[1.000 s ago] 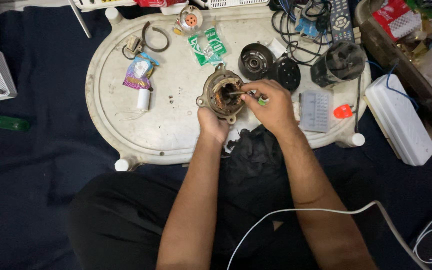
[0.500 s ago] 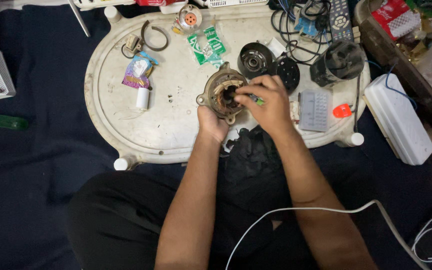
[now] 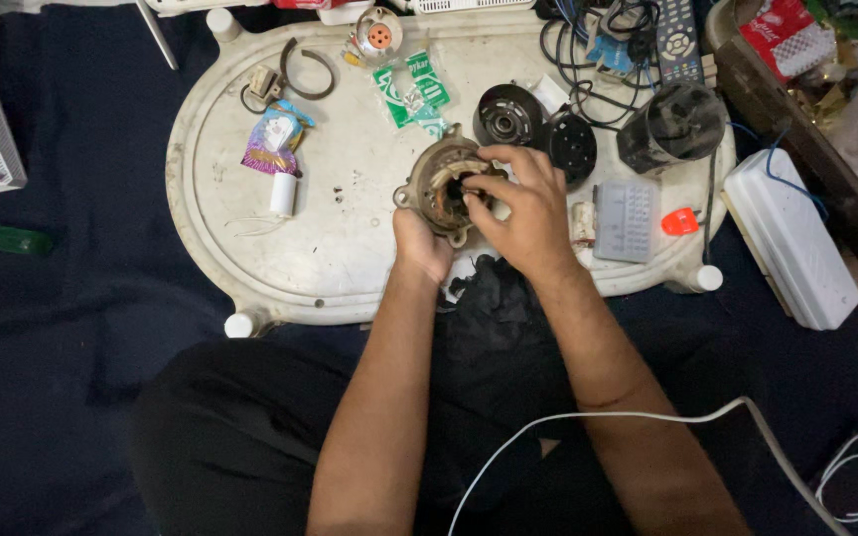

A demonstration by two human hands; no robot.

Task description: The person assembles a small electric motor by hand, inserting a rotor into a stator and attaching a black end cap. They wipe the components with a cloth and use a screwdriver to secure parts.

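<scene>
Apparently mid-repair: both hands are on a small motor housing (image 3: 441,187) at the near middle of the white oval tray (image 3: 340,263).

Left hand (image 3: 421,243) cups its near rim from below; right hand (image 3: 520,203) has fingertips pinched narrow inside the windings, on something too small to make out. Steady fine fingerwork seems needed next.

Looks like a home floor repair setup: dark blanket (image 3: 81,298), white oval tray (image 3: 340,258) as workbench, motor parts (image 3: 508,114), tangled cables (image 3: 588,40) and remote (image 3: 680,38) upper right.
</scene>
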